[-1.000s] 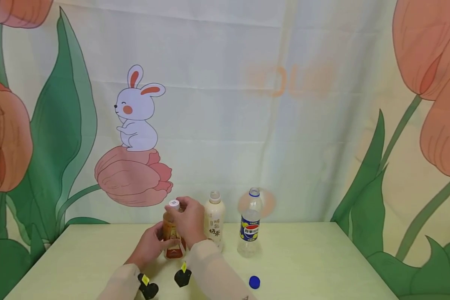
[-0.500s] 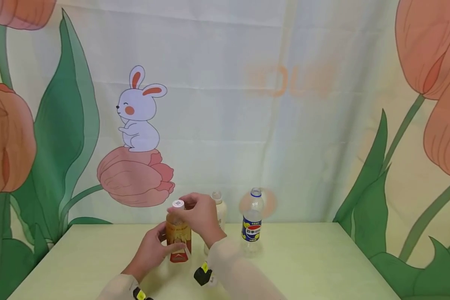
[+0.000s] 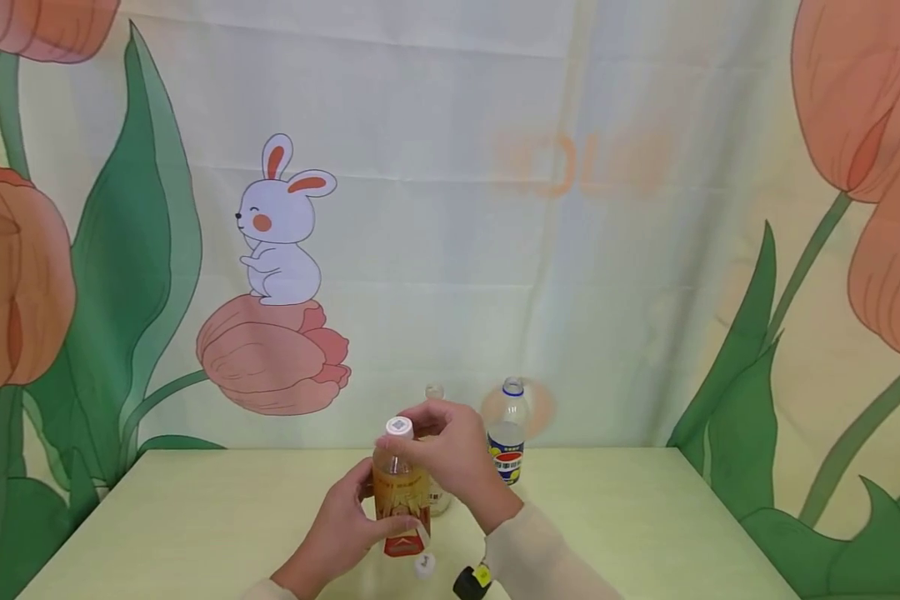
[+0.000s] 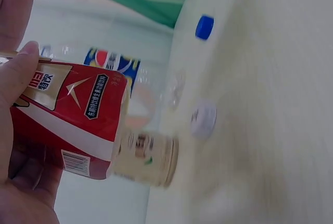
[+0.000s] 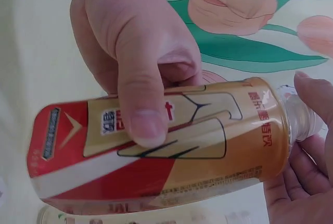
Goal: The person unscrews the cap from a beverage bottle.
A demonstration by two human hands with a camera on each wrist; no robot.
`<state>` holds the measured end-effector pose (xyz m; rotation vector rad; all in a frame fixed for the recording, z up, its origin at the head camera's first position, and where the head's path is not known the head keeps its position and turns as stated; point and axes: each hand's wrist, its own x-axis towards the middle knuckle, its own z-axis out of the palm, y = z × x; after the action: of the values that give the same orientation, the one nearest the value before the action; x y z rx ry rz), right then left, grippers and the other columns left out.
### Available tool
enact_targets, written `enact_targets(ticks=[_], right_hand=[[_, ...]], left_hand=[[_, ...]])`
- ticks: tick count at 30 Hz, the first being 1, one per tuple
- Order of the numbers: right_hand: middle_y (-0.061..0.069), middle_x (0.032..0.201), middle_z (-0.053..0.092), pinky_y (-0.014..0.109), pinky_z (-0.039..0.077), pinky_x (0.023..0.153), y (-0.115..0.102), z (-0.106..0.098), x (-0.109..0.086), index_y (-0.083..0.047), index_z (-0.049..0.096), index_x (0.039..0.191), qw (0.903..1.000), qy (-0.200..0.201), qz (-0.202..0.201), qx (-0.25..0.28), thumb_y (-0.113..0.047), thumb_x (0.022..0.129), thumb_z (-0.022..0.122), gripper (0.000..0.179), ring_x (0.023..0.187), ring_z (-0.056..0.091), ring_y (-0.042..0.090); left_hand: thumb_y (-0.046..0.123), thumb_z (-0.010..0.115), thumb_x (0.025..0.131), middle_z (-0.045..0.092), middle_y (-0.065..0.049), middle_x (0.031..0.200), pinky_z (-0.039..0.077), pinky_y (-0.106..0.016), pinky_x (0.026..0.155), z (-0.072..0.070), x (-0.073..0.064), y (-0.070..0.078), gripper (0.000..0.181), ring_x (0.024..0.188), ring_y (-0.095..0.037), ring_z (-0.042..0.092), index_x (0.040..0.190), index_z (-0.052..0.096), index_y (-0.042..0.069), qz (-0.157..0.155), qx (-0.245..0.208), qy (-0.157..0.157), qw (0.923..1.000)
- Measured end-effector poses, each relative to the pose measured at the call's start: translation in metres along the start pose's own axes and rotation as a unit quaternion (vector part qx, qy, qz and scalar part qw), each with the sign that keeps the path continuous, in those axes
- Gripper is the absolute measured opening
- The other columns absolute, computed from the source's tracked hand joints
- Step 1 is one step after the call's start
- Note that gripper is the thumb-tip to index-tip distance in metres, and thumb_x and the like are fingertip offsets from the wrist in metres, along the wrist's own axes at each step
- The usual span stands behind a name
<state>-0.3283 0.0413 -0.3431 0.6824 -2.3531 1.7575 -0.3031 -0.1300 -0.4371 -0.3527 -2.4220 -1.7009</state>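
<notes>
Both hands (image 3: 420, 492) (mid-table) around bottle (image 3: 399, 492)

Tea bottle (image 3: 400, 500) before milk-tea bottle (image 3: 435, 393), cola bottle (image 3: 507, 433)

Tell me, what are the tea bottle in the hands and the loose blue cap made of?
Tea bottle: looks like thin clear plastic, see-through at the neck, wrapped in a glossy gold and red printed film that catches the light. Its white cap looks like plastic too. Blue cap: opaque, smooth, evenly coloured, most likely moulded plastic, though it is small in view.
</notes>
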Motion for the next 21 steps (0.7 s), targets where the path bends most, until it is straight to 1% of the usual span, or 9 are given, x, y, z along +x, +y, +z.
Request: enact_targets(ticks=[3,4,7,9,11,14,17,21], right_hand=[[0.001,0.095,0.077,0.031,0.060,0.078,0.002,-0.011,-0.008,-0.017,0.077,0.097,0.9999,0.006,-0.003,0.009,-0.031,0.079,0.090,0.026,0.088,0.071,0.016],[0.002,0.095,0.077,0.031,0.060,0.078,0.003,-0.014,-0.011,-0.017,0.077,0.097,0.9999,0.006,-0.004,0.010,-0.031,0.079,0.090,0.027,0.088,0.071,0.016],[0.002,0.095,0.078,0.031,0.059,0.080,0.004,-0.021,-0.020,-0.017,0.077,0.098,0.9999,0.013,-0.004,0.008,-0.031,0.079,0.090,0.027,0.090,0.070,0.017],[0.002,0.094,0.078,0.032,0.059,0.081,0.004,-0.024,-0.026,-0.017,0.077,0.098,0.9997,0.023,-0.006,0.008,-0.031,0.078,0.090,0.027,0.091,0.070,0.017],[0.001,0.093,0.078,0.034,0.058,0.085,0.003,-0.027,-0.032,-0.017,0.078,0.097,0.9993,0.035,-0.007,0.006,-0.031,0.078,0.091,0.027,0.091,0.070,0.017],[0.001,0.092,0.078,0.038,0.056,0.090,0.002,-0.028,-0.037,-0.018,0.078,0.096,0.9986,0.050,-0.013,0.010,-0.030,0.078,0.091,0.025,0.091,0.069,0.017],[-0.001,0.093,0.078,0.040,0.055,0.091,0.002,-0.029,-0.039,-0.019,0.079,0.095,0.9980,0.060,-0.018,0.010,-0.030,0.080,0.090,0.022,0.091,0.068,0.017],[-0.003,0.093,0.078,0.038,0.053,0.088,0.001,-0.030,-0.042,-0.020,0.081,0.096,0.9972,0.067,-0.033,0.006,-0.029,0.082,0.088,0.018,0.092,0.067,0.018]], left_hand=[[0.035,0.091,0.077,0.069,0.001,0.119,0.055,-0.032,0.096,0.010,-0.005,0.005,0.067,0.110,-0.016,0.064,0.133,0.058,0.018,0.003,-0.007,-0.017,0.9998],[0.036,0.090,0.077,0.069,0.001,0.119,0.055,-0.031,0.096,0.013,-0.006,0.007,0.066,0.110,-0.017,0.064,0.132,0.058,0.018,0.002,-0.010,-0.021,0.9997],[0.039,0.090,0.078,0.069,-0.001,0.120,0.055,-0.033,0.096,0.020,-0.010,0.010,0.067,0.111,-0.018,0.064,0.132,0.057,0.016,-0.003,-0.021,-0.036,0.9991],[0.042,0.089,0.078,0.068,-0.002,0.122,0.057,-0.039,0.098,0.024,-0.012,0.012,0.071,0.112,-0.019,0.064,0.134,0.056,0.014,-0.007,-0.025,-0.048,0.9985],[0.045,0.088,0.078,0.067,-0.004,0.124,0.057,-0.044,0.099,0.026,-0.014,0.014,0.076,0.113,-0.021,0.064,0.137,0.054,0.012,-0.011,-0.031,-0.058,0.9978],[0.049,0.088,0.076,0.067,-0.005,0.127,0.057,-0.049,0.101,0.028,-0.015,0.018,0.081,0.116,-0.023,0.063,0.139,0.052,0.012,-0.018,-0.031,-0.066,0.9972],[0.051,0.089,0.075,0.067,-0.003,0.128,0.057,-0.049,0.101,0.028,-0.016,0.021,0.083,0.116,-0.023,0.063,0.140,0.052,0.014,-0.024,-0.034,-0.071,0.9966],[0.050,0.088,0.075,0.068,-0.002,0.127,0.057,-0.046,0.100,0.029,-0.016,0.023,0.082,0.114,-0.022,0.065,0.141,0.054,0.015,-0.020,-0.042,-0.079,0.9958]])
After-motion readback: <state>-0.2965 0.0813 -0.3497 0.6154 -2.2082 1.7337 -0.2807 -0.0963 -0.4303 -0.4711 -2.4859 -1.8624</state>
